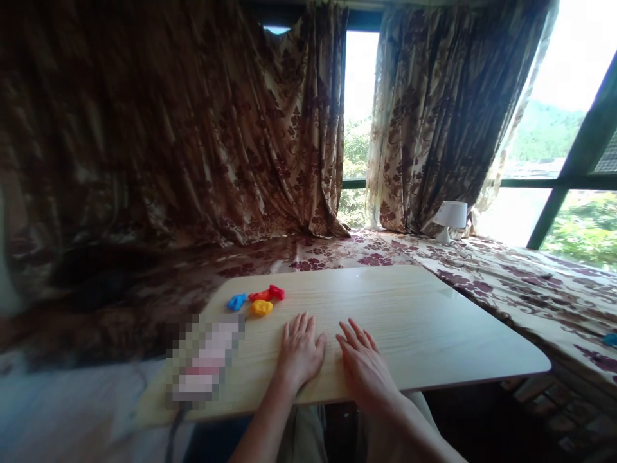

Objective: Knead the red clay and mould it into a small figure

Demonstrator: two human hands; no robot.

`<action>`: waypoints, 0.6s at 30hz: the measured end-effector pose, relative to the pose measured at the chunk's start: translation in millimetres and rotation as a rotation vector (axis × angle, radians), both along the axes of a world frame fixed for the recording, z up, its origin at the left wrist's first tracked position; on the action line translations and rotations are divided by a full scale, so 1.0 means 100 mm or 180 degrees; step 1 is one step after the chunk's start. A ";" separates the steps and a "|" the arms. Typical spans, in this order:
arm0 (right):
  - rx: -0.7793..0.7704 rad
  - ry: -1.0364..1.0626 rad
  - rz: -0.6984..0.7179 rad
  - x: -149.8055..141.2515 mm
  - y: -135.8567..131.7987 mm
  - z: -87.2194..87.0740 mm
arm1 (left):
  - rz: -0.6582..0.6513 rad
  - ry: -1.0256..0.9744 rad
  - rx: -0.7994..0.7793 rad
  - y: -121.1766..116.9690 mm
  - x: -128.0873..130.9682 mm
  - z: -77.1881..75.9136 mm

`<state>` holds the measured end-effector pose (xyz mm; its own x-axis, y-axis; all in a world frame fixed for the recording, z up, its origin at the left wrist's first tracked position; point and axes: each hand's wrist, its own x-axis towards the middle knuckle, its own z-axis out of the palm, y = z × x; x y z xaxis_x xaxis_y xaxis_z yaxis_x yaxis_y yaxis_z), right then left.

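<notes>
My left hand (301,350) lies flat on the pale wooden table (424,328), palm down, its fingers stretched forward and its thumb out. To its right, my right hand (361,360) rests palm down on the same tabletop, fingers extended and angled to the left. Neither holds anything, and a gap separates them. Beyond my left hand, toward the far left corner, lie small crumpled pieces: a blue one (236,301), a red one (267,294) and a yellow one (261,308). Their material is too small to make out.
Left of my hands, a blurred-out oblong object (205,363) with a dark cord (174,434) lies along the table's edge. A white lamp (452,215) stands on a flower-patterned cloth (463,263) behind the table. Patterned curtains (289,128) hang by the windows.
</notes>
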<state>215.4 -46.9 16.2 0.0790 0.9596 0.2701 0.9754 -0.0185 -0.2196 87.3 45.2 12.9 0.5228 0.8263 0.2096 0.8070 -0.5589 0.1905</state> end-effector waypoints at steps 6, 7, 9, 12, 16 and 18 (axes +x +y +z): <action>-0.0081 0.0248 -0.0582 0.06 0.51 0.19 | -0.0017 0.0118 -0.0011 0.01 -0.01 0.00; -0.0167 0.0262 -0.0709 0.15 0.54 0.21 | -0.0014 0.0113 0.0013 0.02 -0.01 0.00; -0.0337 0.0244 -0.0757 0.29 0.47 0.19 | 0.0012 0.0090 0.0048 0.02 0.00 -0.02; -0.0226 0.0078 -0.0439 0.30 0.14 0.07 | 0.0020 0.0001 0.0082 0.02 0.01 -0.03; -0.0028 -0.0098 0.0000 0.04 -0.09 -0.02 | 0.0003 -0.0063 0.0052 0.02 0.00 -0.03; 0.0042 -0.0080 -0.0002 -0.04 0.04 0.01 | 0.0025 -0.0021 0.0013 0.02 0.00 -0.02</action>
<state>211.2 -42.6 17.6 0.0726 0.9559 0.2846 0.9806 -0.0164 -0.1951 87.3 47.0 10.5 0.5150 0.8295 0.2164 0.8100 -0.5534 0.1937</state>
